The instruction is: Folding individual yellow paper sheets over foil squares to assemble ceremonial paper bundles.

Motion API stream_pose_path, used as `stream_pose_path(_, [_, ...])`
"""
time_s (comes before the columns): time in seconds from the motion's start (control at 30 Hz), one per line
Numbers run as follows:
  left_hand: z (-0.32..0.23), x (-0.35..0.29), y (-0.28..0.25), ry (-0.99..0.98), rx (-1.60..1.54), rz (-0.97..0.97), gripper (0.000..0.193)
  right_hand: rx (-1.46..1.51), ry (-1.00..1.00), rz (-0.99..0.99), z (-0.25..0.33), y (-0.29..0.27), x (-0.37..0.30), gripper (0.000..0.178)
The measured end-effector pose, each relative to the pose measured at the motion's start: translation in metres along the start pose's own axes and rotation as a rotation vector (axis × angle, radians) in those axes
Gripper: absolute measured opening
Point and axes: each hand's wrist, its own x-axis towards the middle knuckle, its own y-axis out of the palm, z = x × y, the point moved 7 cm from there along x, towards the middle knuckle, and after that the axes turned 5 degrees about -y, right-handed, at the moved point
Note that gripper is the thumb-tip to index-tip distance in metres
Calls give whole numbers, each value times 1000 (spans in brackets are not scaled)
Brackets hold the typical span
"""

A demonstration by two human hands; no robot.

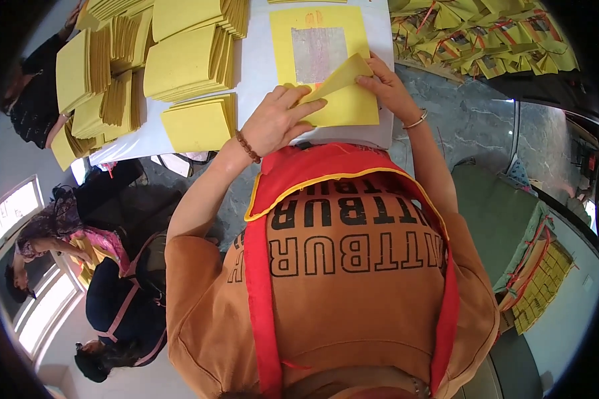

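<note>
A yellow paper sheet with a silver-grey rectangle and orange marks lies on the white-covered table in front of me. Its near right part is lifted and folded over as a slanting flap. My right hand pinches the tip of that flap between thumb and fingers. On the near left part of the sheet rests my left hand, its fingers stretched out and apart along the lower end of the flap. Whether another sheet lies beneath cannot be seen.
Stacks of folded yellow paper stand on the table's left side. Tied yellow paper bundles with red strings fill the far right. Other people work at left, one in dark clothes. A green-covered surface stands at right.
</note>
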Motion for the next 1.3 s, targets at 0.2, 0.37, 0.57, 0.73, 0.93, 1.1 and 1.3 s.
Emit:
stream_pose_path(0.2, [8, -1, -15, -89, -169, -136, 24, 6, 31, 110, -14, -4, 0, 30])
stream_pose_path(0.37, [34, -4, -9, -306, -287, -183, 19, 30, 108, 16, -11, -3, -12, 38])
stream_pose_path(0.57, [0, -2, -11, -10, -107, -157, 38, -12, 10, 178, -6, 0, -3, 34])
stream_pose_path(0.73, [-13, -4, 6, 46, 224, 34, 51, -43, 16, 181, -3, 0, -1, 31])
stream_pose_path(0.93, [0, -6, 11, 71, 149, 26, 54, -32, 7, 167, -4, 0, -2, 33])
stream_pose_path(1.1, [3, -3, 8, 62, 84, 46, 51, 20, 17, 162, -5, 1, -2, 33])
stream_pose_path(1.3, [7, -1, 0, 82, -46, -49, 35, -33, -4, 174, -6, -1, -3, 31])
